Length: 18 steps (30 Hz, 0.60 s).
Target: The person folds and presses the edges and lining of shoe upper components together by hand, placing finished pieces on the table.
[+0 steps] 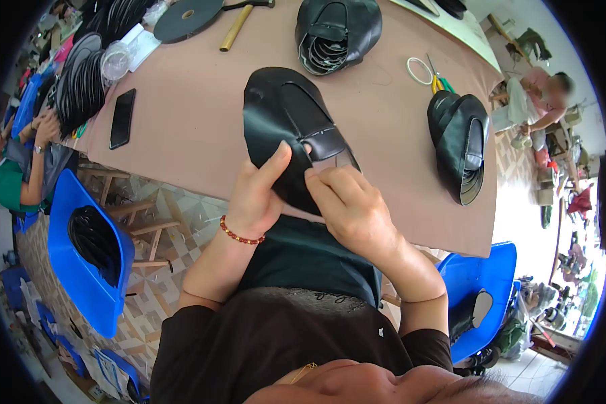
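"While the left hand clamps the black shoe top over the surface's near edge, what's the right hand doing?"

"Its fingers are pinched together at the rim, perhaps to steady that spot."

"How does it look?"

"Smooth, glossy, banded across. Farther off, a stack of shoe tops lies near the right edge, probably within easy reach."

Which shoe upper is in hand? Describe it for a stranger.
Find the pinkish-brown table. Above its near edge, the left hand and right hand hold a black shoe upper. Unlike the stacked uppers on the table, it is held up.
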{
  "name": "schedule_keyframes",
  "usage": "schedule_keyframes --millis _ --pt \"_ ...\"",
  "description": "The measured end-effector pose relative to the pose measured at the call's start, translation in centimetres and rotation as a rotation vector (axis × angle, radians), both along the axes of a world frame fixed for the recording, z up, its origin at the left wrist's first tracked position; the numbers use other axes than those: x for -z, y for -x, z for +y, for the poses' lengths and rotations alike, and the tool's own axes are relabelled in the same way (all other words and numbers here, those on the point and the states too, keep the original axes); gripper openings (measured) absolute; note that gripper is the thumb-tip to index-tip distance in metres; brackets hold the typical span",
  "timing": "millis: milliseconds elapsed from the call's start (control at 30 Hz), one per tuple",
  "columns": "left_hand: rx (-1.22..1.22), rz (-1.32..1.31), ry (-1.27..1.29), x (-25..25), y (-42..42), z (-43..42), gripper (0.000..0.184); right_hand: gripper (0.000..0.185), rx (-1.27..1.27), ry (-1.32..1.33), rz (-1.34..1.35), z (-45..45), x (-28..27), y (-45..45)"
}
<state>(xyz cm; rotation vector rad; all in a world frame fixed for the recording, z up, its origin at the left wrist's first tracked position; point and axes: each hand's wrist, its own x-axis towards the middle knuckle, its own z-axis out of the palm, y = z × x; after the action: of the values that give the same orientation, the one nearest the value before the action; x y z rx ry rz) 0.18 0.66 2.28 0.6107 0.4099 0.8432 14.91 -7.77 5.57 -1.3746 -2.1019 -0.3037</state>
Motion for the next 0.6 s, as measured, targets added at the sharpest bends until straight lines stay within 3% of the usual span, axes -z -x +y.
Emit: schedule_keyframes --millis 100,200,300,400,500,600 --pt "0.056 -0.087 -0.122 -0.2 0.3 -0.3 0.029 0.032 0.015 -0.05 0.045 0.2 -0.2 -0.5" --pt "0.004 -0.12 -0.09 -0.3 -0.2 -1.0 0.026 0.037 0.03 0.036 0.098 -0.3 -1.4 0.0" --pt "-0.079 0.049 -0.16 0.3 -0.6 -0.5 0.023 0.034 -0.007 -0.022 -0.068 -0.5 -1.6 0.7" --pt "-0.182 0.055 -0.151 -0.1 -1.4 -0.1 0.019 0.035 -0.023 0.057 0.076 -0.3 -1.0 0.4" --pt "-0.257 0.029 -0.117 -1.0 -2.1 -0.4 0.022 0.043 -0.152 0.393 0.569 -0.1 -2.3 -1.4" --pt "-0.28 0.001 -0.068 -0.4 -1.6 0.6 0.022 0.042 -0.168 0.448 0.772 -0.3 -1.6 -2.3"
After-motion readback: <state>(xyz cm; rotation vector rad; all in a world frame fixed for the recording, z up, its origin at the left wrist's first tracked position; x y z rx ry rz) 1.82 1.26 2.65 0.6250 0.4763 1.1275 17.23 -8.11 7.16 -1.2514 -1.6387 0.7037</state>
